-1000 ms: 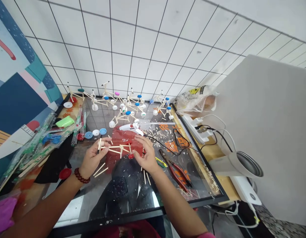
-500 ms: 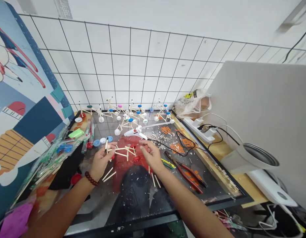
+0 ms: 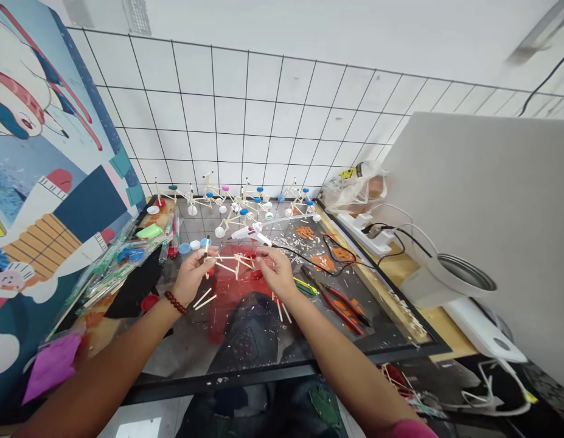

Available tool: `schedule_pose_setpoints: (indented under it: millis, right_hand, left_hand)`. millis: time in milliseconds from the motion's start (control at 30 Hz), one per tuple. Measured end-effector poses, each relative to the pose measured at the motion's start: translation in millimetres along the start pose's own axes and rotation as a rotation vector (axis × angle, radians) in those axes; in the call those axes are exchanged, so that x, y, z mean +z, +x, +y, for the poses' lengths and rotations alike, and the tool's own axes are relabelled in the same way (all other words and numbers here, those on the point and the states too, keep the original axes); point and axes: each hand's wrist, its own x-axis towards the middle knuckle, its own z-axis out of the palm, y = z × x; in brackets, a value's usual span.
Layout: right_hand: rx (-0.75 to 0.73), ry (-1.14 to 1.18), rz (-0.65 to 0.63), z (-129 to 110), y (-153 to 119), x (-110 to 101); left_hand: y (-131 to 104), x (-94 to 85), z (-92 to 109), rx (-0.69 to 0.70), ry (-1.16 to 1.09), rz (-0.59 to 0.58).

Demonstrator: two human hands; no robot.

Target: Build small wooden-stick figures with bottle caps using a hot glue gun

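Observation:
A small bicycle model (image 3: 236,266) built of pale wooden sticks with red bottle caps hangs between my hands above the table. My left hand (image 3: 193,272) pinches its left end, where an upright stick with a dark tip sticks up. At the right end, my right hand (image 3: 276,271) has thumb and fingers closed on the model by a red cap (image 3: 257,275). A translucent red sheet (image 3: 222,304) lies beneath. Loose sticks (image 3: 205,302) rest below my left hand. Just behind the model lies a white glue gun (image 3: 250,233).
Several similar stick models (image 3: 243,212) with coloured caps stand along the back. Red-handled pliers (image 3: 339,309) and a yellow-green cutter (image 3: 306,287) lie to the right. Blue and white caps (image 3: 184,248) sit at left. A power strip (image 3: 366,236) and a roll (image 3: 450,280) are beyond the right edge.
The view has shifted slightly, showing more of the floor and the left panel. Both hands keep hold of the model, which has hardly moved or turned.

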Motion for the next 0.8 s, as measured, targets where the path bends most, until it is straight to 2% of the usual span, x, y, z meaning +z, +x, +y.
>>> schedule_pose_setpoints:
  millis: [333, 533, 667, 800]
  right_hand:
    - [-0.067, 0.023, -0.036, -8.3, 1.0, -0.7]
    - [-0.023, 0.016, -0.053, -4.6, -1.2, 4.3]
    - [0.088, 0.059, 0.012, 2.3, -0.3, 0.9]
    - [0.264, 0.079, 0.104, 19.8, 21.2, -6.5]
  left_hand:
    - [1.8, 1.1, -0.6, -0.001, -0.020, 0.021]
    - [1.0, 2.5, 0.1, -0.010, -0.038, 0.036]
    - [-0.4, 2.0, -0.4, -0.026, -0.072, 0.051]
    - [0.3, 0.9, -2.9, -0.075, -0.094, 0.065]
